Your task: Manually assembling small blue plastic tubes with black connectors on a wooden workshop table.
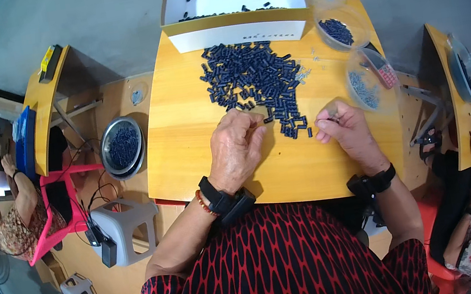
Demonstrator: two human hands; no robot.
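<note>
A heap of small black cylindrical pieces (251,70) spreads over the wooden table, trailing toward me into a narrow strip. Beside the near left of that strip is my left hand (236,150), its fingers curled in and thumb close to the forefinger; whatever lies between them is hidden. My right hand (347,132) is just right of the strip, thumb and forefinger pinched on something tiny that I cannot make out. One loose black piece (309,133) lies between the hands. Small clear or silvery bits (303,75) are scattered at the heap's right edge.
Behind the heap stands a white open box (242,34) with more black pieces. Clear plastic tubs (364,93) line the table's right side. To the left are a metal bowl (122,172) of dark pieces and a grey stool (128,225). People sit at tables on both sides.
</note>
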